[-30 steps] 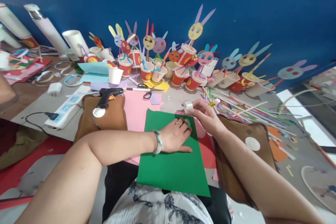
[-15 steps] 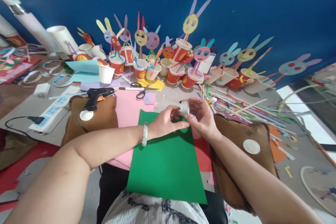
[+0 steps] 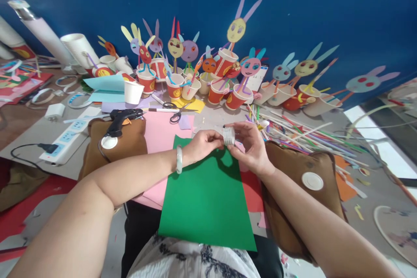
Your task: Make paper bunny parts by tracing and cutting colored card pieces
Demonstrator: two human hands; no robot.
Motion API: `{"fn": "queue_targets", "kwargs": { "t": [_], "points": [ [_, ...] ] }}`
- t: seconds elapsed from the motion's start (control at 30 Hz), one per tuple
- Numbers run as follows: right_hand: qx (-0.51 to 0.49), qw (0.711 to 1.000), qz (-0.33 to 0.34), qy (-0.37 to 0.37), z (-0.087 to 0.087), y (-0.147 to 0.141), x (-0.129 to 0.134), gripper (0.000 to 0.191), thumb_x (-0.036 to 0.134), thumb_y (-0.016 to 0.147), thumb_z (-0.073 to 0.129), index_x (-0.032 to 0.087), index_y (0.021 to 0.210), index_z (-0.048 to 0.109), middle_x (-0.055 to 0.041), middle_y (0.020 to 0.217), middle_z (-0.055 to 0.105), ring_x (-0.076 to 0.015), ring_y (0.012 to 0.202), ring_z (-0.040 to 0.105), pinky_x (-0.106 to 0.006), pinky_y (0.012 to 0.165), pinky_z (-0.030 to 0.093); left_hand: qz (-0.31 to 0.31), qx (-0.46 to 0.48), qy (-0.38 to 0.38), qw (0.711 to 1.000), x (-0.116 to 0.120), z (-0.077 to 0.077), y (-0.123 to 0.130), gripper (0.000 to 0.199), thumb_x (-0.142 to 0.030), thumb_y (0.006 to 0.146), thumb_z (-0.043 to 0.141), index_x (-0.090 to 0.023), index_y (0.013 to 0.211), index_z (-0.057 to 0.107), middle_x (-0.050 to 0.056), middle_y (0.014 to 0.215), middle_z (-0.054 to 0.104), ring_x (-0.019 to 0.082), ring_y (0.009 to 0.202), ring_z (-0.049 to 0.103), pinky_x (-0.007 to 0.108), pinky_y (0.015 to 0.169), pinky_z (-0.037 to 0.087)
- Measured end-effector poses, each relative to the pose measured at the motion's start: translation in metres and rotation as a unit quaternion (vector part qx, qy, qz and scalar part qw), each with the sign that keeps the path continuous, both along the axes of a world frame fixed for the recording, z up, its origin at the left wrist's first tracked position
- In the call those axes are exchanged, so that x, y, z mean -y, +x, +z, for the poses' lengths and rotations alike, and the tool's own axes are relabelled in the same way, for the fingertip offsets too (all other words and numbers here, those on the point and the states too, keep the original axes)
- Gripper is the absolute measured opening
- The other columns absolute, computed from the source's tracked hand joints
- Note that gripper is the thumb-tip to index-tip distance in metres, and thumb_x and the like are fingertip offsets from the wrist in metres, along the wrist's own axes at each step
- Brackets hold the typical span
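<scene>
A small white roll of tape (image 3: 229, 136) is held up above the far edge of a green sheet of paper (image 3: 206, 204). My right hand (image 3: 250, 150) grips the roll between thumb and fingers from the right. From the left, my left hand (image 3: 206, 144) pinches at the roll's edge with thumb and fingertips pressed together; whether a loose end of tape is between them is too small to see. The green sheet lies over pink paper (image 3: 159, 132) and red paper (image 3: 252, 191), its near end reaching over my lap.
A black glue gun (image 3: 120, 120) rests on a brown cushion (image 3: 130, 145), beside a power strip (image 3: 70, 134). Scissors (image 3: 176, 116) lie behind the green sheet. Paper cups (image 3: 237, 97) with rabbit figures line the wall. Pipe cleaners (image 3: 302, 132) and another brown cushion (image 3: 293, 208) are at right.
My left thumb has drawn back from under the roll and now pinches against the fingers at its left edge. My right hand still holds the roll in nearly the same place.
</scene>
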State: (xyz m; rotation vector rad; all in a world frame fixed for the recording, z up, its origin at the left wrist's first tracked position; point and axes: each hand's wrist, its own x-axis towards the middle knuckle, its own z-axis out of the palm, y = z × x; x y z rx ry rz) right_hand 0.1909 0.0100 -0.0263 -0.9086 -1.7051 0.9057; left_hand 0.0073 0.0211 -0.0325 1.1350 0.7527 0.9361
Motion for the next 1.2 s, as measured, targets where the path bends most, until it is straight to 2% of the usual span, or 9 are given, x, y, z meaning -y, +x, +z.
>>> {"fn": "queue_targets", "kwargs": {
  "t": [0.3, 0.5, 0.57, 0.67, 0.73, 0.87, 0.97, 1.07, 1.2],
  "points": [
    [-0.035, 0.998, -0.060, -0.011, -0.006, 0.007, -0.006, 0.051, 0.046, 0.082, 0.073, 0.034, 0.126, 0.049, -0.0078, 0.117, 0.061, -0.0257, 0.108, 0.064, -0.046, 0.092, 0.055, 0.096, -0.001, -0.073, 0.993, -0.008, 0.016, -0.005, 0.017, -0.021, 0.081, 0.074, -0.013, 0.076, 0.061, -0.002, 0.063, 0.062, 0.008, 0.061, 0.061, 0.020, 0.064, 0.049],
    [-0.024, 0.997, -0.027, -0.063, -0.006, 0.004, -0.004, 0.052, 0.046, 0.082, 0.074, 0.031, 0.125, 0.048, -0.0072, 0.112, 0.062, -0.0242, 0.101, 0.065, -0.043, 0.088, 0.055, 0.188, -0.013, -0.110, 0.976, -0.023, 0.024, -0.012, 0.027, -0.033, 0.090, 0.065, -0.015, 0.072, 0.054, -0.004, 0.058, 0.055, 0.007, 0.049, 0.054, 0.018, 0.052, 0.044],
    [-0.006, 0.996, -0.017, -0.086, -0.006, 0.003, -0.003, 0.055, 0.046, 0.082, 0.074, 0.029, 0.126, 0.046, -0.0075, 0.111, 0.062, -0.0238, 0.099, 0.065, -0.042, 0.086, 0.056, 0.189, -0.012, -0.118, 0.975, -0.025, 0.022, -0.013, 0.014, -0.026, 0.089, 0.063, -0.013, 0.090, 0.059, -0.001, 0.073, 0.062, 0.007, 0.052, 0.058, 0.019, 0.052, 0.046],
    [0.025, 0.994, -0.031, -0.106, -0.006, 0.002, -0.002, 0.056, 0.047, 0.081, 0.075, 0.027, 0.125, 0.047, -0.0081, 0.109, 0.062, -0.0235, 0.098, 0.064, -0.039, 0.081, 0.057, 0.177, -0.060, -0.092, 0.978, -0.025, 0.015, -0.013, 0.051, -0.013, 0.080, 0.067, -0.016, 0.129, 0.051, 0.010, 0.114, 0.064, 0.012, 0.071, 0.068, 0.027, 0.066, 0.056],
    [0.037, 0.991, -0.046, -0.118, -0.006, 0.001, -0.001, 0.056, 0.047, 0.080, 0.074, 0.026, 0.125, 0.047, -0.0076, 0.107, 0.061, -0.0223, 0.095, 0.064, -0.038, 0.078, 0.057, 0.193, -0.132, 0.007, 0.972, -0.023, 0.010, -0.012, 0.067, -0.010, 0.078, 0.066, -0.018, 0.141, 0.043, 0.016, 0.138, 0.054, 0.020, 0.097, 0.070, 0.034, 0.084, 0.057],
    [0.018, 0.986, -0.060, -0.156, -0.007, 0.000, -0.003, 0.052, 0.048, 0.082, 0.071, 0.026, 0.123, 0.047, -0.0054, 0.104, 0.058, -0.0201, 0.087, 0.064, -0.039, 0.075, 0.060, 0.198, -0.312, 0.288, 0.884, -0.011, 0.008, -0.012, 0.069, -0.010, 0.082, 0.061, -0.015, 0.147, 0.039, 0.020, 0.155, 0.037, 0.032, 0.144, 0.040, 0.047, 0.114, 0.040],
    [0.001, 0.981, -0.075, -0.178, -0.011, 0.001, -0.006, 0.048, 0.049, 0.084, 0.068, 0.027, 0.122, 0.047, -0.0035, 0.102, 0.057, -0.0203, 0.087, 0.066, -0.038, 0.073, 0.062, 0.047, -0.444, 0.412, 0.794, 0.010, 0.018, -0.012, 0.035, -0.015, 0.089, 0.055, -0.011, 0.124, 0.062, 0.019, 0.129, 0.062, 0.031, 0.127, 0.057, 0.049, 0.108, 0.044],
    [-0.021, 0.979, -0.094, -0.177, -0.013, 0.002, -0.008, 0.045, 0.050, 0.085, 0.066, 0.029, 0.120, 0.047, -0.0023, 0.100, 0.060, -0.0214, 0.088, 0.068, -0.037, 0.068, 0.063, -0.110, -0.559, 0.453, 0.686, 0.040, 0.030, -0.009, 0.026, -0.024, 0.097, 0.050, -0.010, 0.092, 0.071, 0.017, 0.093, 0.071, 0.030, 0.096, 0.069, 0.050, 0.095, 0.049],
    [-0.048, 0.964, -0.012, -0.260, -0.009, 0.001, -0.008, 0.036, 0.051, 0.089, 0.058, 0.029, 0.117, 0.050, -0.0040, 0.097, 0.068, -0.0251, 0.087, 0.072, -0.043, 0.065, 0.064, -0.174, -0.644, 0.452, 0.592, 0.075, 0.038, -0.005, 0.054, -0.044, 0.092, 0.062, 0.002, 0.120, 0.067, 0.034, 0.125, 0.062, 0.044, 0.119, 0.059, 0.054, 0.093, 0.050]
  ]
}}
